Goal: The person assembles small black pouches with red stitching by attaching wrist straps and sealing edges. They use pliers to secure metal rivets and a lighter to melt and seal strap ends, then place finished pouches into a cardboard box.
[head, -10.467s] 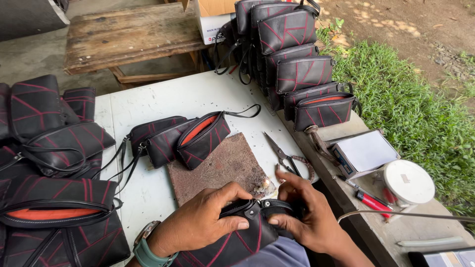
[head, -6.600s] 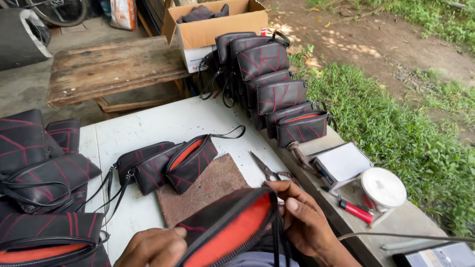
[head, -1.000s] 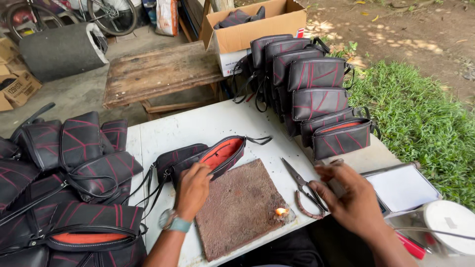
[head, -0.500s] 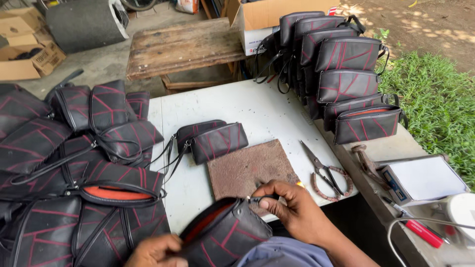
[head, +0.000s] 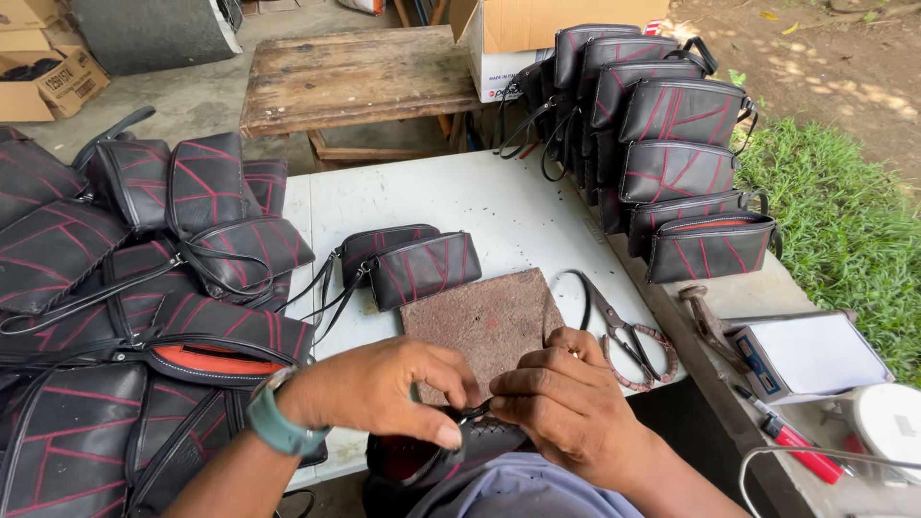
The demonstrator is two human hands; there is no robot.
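White table outdoors, pouches stacked both sides. Left hand and right hand pinch the zipper pull of a black pouch in the lap, steadying it; scissors within reach.

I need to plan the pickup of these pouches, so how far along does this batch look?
Looks done: a row of closed black pouches stands at the table's right side, and two more lie mid-table. In hand: both the left hand and right hand pinch at one pouch on the lap. Probably left: the heap at left.
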